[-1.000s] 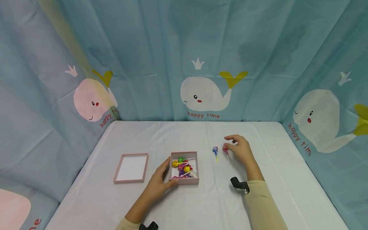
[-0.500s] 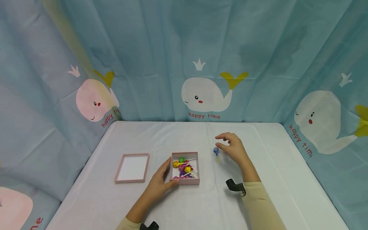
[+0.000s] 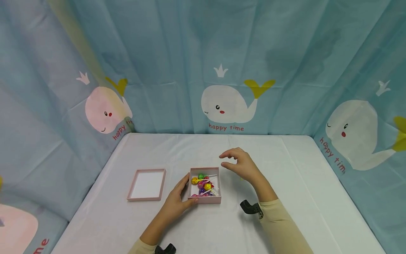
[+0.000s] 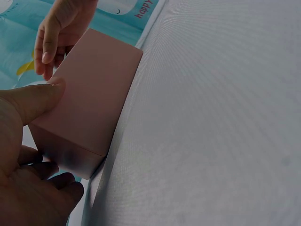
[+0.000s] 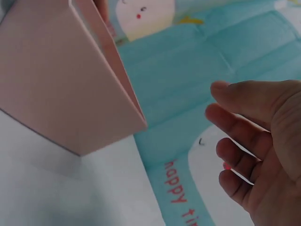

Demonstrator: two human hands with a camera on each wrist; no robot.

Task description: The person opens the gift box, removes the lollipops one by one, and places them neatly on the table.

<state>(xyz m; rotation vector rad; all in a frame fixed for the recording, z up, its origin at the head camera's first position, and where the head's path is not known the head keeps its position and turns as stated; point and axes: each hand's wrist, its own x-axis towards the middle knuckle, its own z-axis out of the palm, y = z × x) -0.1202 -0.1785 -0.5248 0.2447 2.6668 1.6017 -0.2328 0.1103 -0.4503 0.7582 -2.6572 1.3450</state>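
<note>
A pink open-topped box [image 3: 204, 200] stands mid-table. Several wrapped lollipops [image 3: 207, 186], yellow, green, pink and purple, lie inside it. My left hand [image 3: 174, 201] holds the box at its front left corner; in the left wrist view the thumb lies on one wall and the fingers curl by the adjoining side. My right hand [image 3: 242, 165] hovers just right of the box's back corner, thumb and fingers apart. Nothing shows between them in the right wrist view. Behind this hand, only a yellow stick tip [image 3: 241, 179] peeks out; the rest is hidden.
A shallow pink lid [image 3: 146, 185] with a white inside lies left of the box. The table [image 3: 215, 233] has a white cloth. A blue curtain [image 3: 177, 53] with printed whales hangs behind and at both sides.
My right hand has moved left from beside the two loose lollipops toward the box and now covers most of that spot. The left hand has stayed on the box.
</note>
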